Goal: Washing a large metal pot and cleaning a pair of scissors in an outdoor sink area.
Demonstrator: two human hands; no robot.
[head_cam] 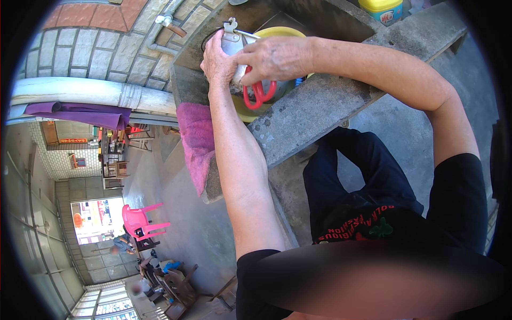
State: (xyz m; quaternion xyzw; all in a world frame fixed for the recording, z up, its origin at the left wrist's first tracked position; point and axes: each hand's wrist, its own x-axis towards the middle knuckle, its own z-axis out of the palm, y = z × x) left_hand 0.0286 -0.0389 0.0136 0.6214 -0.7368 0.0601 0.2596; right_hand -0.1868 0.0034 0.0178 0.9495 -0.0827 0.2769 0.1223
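Note:
My left hand [218, 60] grips the edge of a metal object [232, 46] with a riveted metal bracket [231, 26] at its top; most of its shape is hidden. Beside it, my right hand [276, 60] is closed around red-handled scissors [258, 96], whose handle loops stick out below the fingers. What the blades touch cannot be made out. Both hands are over a yellow basin [280, 31] inside a concrete sink [304, 110]. A bit of blue material [299, 81] shows at the basin's right side.
A pink towel [196, 140] hangs over the sink's left corner. A tap [164, 21] and pipes run along the brick wall. A yellow-lidded container [382, 11] stands at the upper right. Farther off are a pink plastic chair [136, 220], wooden furniture and people.

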